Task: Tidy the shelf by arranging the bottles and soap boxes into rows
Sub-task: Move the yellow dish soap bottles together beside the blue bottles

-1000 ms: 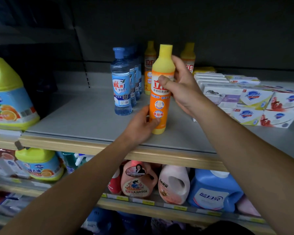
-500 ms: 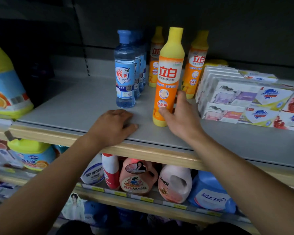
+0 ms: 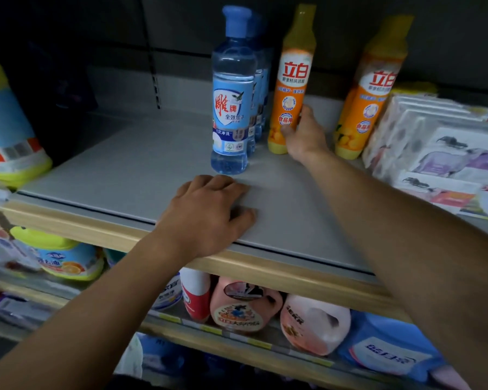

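Observation:
An orange bottle with a yellow cap (image 3: pixel 290 80) stands upright on the grey shelf (image 3: pixel 130 170), right beside a row of clear blue bottles (image 3: pixel 231 102). My right hand (image 3: pixel 303 136) grips its lower part, thumb on the front label. A second orange bottle (image 3: pixel 369 91) stands to the right, next to stacked white soap boxes (image 3: pixel 440 153). My left hand (image 3: pixel 206 215) rests palm down on the shelf's front part, fingers loosely bent, holding nothing.
A large yellow-capped jug (image 3: pixel 9 130) stands at the shelf's left end. The wooden front edge (image 3: pixel 279 271) runs below my left hand. Lower shelves hold pink, red and blue detergent jugs (image 3: pixel 316 325).
My right hand has pushed the orange bottle back along the shelf, to beside the blue bottles. The view has moved closer. My left hand stays resting on the shelf.

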`<action>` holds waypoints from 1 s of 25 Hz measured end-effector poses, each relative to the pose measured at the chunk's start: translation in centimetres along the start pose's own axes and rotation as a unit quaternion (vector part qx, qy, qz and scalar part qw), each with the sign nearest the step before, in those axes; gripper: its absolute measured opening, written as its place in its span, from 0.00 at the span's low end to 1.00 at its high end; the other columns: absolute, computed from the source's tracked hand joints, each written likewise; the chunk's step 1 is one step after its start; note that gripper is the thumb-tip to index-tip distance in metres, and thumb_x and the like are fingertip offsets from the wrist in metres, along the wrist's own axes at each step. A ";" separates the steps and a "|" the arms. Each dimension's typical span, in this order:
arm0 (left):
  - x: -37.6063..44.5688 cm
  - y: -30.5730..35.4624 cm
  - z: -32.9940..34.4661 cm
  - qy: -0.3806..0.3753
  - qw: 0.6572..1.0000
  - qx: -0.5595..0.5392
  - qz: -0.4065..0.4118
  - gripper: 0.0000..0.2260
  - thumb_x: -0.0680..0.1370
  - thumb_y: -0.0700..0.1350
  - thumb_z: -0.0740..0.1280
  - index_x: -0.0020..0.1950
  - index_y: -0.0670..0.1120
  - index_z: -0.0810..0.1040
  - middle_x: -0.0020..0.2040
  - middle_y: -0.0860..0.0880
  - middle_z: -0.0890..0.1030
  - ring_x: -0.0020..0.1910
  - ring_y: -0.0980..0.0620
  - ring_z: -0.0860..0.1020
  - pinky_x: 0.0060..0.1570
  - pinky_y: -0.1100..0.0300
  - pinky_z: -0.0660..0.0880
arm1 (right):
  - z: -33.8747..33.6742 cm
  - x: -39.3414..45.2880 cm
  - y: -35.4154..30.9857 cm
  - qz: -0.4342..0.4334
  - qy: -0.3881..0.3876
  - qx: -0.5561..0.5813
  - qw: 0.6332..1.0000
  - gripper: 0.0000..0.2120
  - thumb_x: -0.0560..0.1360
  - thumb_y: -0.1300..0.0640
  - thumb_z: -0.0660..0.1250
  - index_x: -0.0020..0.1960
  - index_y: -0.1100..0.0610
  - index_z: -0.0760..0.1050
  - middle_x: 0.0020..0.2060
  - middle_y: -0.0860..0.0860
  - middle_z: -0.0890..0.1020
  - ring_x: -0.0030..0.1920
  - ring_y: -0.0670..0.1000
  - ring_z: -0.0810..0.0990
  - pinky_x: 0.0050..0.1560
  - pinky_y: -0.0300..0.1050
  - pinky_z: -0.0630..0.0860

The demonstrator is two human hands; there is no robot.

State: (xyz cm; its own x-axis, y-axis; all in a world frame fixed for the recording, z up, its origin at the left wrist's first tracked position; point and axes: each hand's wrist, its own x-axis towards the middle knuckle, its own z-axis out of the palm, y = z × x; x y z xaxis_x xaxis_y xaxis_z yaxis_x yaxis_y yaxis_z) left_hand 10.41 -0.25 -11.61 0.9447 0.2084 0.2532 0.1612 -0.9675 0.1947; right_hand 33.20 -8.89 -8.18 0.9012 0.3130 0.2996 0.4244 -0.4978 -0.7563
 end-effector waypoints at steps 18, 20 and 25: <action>0.4 -0.2 0.6 0.010 1.000 -0.003 -0.006 0.25 0.74 0.65 0.53 0.68 0.58 0.70 0.68 0.56 0.70 0.67 0.48 0.65 0.67 0.51 0.61 | -0.2 1.1 0.0 0.062 -0.020 -0.021 0.998 0.30 0.79 0.48 0.65 0.75 0.55 0.56 0.69 0.55 0.72 0.67 0.58 0.73 0.60 0.48 0.70; 0.4 -0.3 0.5 0.018 1.000 -0.012 -0.006 0.24 0.75 0.64 0.57 0.68 0.58 0.71 0.68 0.55 0.72 0.67 0.47 0.67 0.66 0.51 0.63 | -1.6 -1.5 0.2 0.026 -0.018 -0.068 0.997 0.28 0.78 0.46 0.65 0.73 0.55 0.61 0.69 0.55 0.73 0.66 0.58 0.74 0.59 0.46 0.70; 0.5 -0.2 -0.4 0.014 0.997 -0.074 -0.021 0.22 0.75 0.60 0.63 0.67 0.53 0.76 0.66 0.50 0.78 0.65 0.45 0.73 0.65 0.51 0.70 | -7.1 -11.5 2.4 -0.097 -0.078 -0.167 0.978 0.21 0.78 0.47 0.64 0.66 0.56 0.72 0.65 0.54 0.76 0.65 0.55 0.74 0.63 0.45 0.68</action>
State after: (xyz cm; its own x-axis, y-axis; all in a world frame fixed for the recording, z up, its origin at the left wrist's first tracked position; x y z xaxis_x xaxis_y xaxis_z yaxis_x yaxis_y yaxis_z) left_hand 10.76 0.09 -11.13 0.9294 0.2536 0.2680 0.1539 -0.9266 0.3431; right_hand 24.51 -19.42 -9.27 0.7883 0.5336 0.3063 0.6137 -0.6459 -0.4541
